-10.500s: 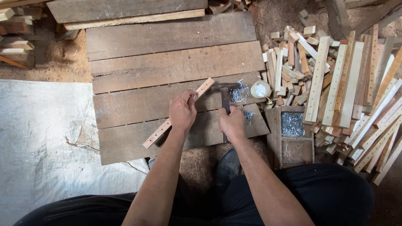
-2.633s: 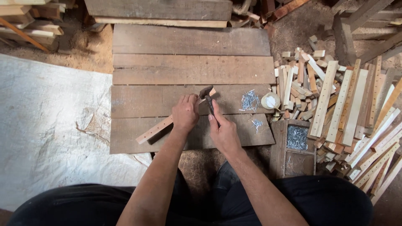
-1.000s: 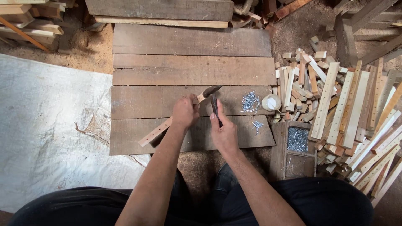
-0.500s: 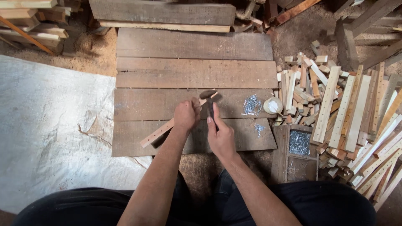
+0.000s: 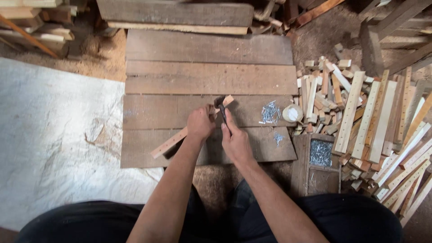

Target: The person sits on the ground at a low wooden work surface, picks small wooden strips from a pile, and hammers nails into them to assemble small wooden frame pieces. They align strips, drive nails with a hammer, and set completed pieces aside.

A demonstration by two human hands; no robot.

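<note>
A thin wooden slat [image 5: 168, 143] with small holes lies diagonally on the dark plank platform [image 5: 207, 78]. My left hand [image 5: 200, 123] presses on the slat's middle, fingers pinched near its upper end. My right hand [image 5: 235, 141] grips a small hammer [image 5: 220, 105], whose dark head sits over the slat's upper end. Whether a nail stands under the hammer cannot be made out.
A loose heap of nails [image 5: 270, 111] and a small white round container [image 5: 293, 113] lie right of my hands. A wooden box [image 5: 319, 153] holds more nails. A pile of slats and offcuts [image 5: 373, 121] fills the right. White sheeting [image 5: 54, 139] covers the left floor.
The hammer has been going up and down over the slat's upper end. My left hand stays on the slat. The view has shifted slightly.
</note>
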